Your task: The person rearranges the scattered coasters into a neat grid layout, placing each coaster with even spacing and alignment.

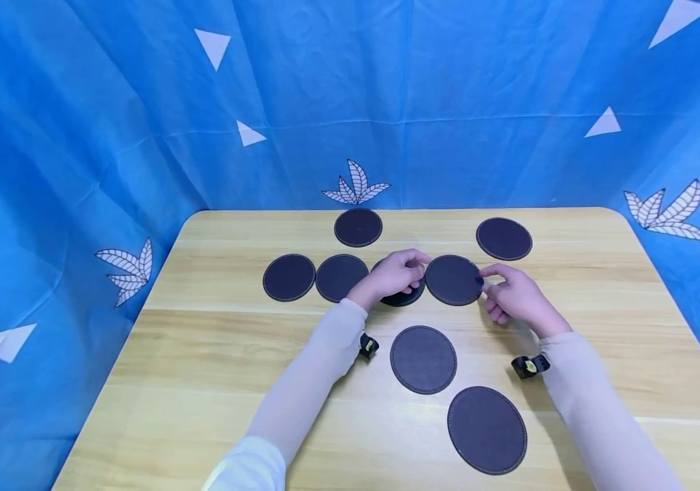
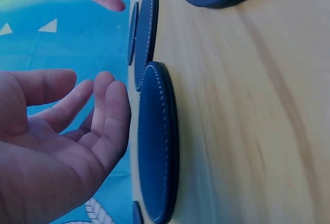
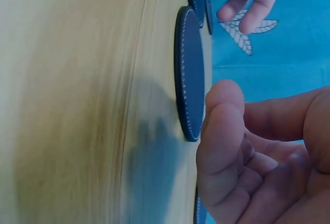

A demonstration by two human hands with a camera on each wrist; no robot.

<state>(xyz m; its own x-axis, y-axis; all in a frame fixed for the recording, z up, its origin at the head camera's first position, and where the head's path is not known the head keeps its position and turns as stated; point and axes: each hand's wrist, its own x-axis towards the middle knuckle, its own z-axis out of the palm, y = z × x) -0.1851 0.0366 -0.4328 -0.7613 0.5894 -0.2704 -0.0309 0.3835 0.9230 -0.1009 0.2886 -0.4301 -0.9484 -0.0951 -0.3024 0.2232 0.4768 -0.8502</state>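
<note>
Dark round coasters with stitched rims lie on the wooden table, several of them in a row. My left hand [image 1: 394, 275] hovers over one coaster [image 1: 403, 299] of the row and partly hides it; its fingers are loosely bent and hold nothing. The row's rightmost coaster [image 1: 454, 280] lies between my two hands. At that coaster's right edge is my right hand [image 1: 514, 294], index fingertip close to the rim. In the right wrist view its thumb and curled fingers [image 3: 221, 131] have nothing between them. The left wrist view shows a coaster [image 2: 154, 147] beside the left fingertips.
To the left, the row continues with two coasters, one at its end [image 1: 289, 277] and one inside it [image 1: 341, 278]. Behind lie a coaster [image 1: 358, 227] and another [image 1: 504, 239]. Nearer me are a coaster [image 1: 423, 359] and one more [image 1: 487, 430]. A blue curtain [image 1: 300, 82] hangs behind the table [image 1: 190, 361].
</note>
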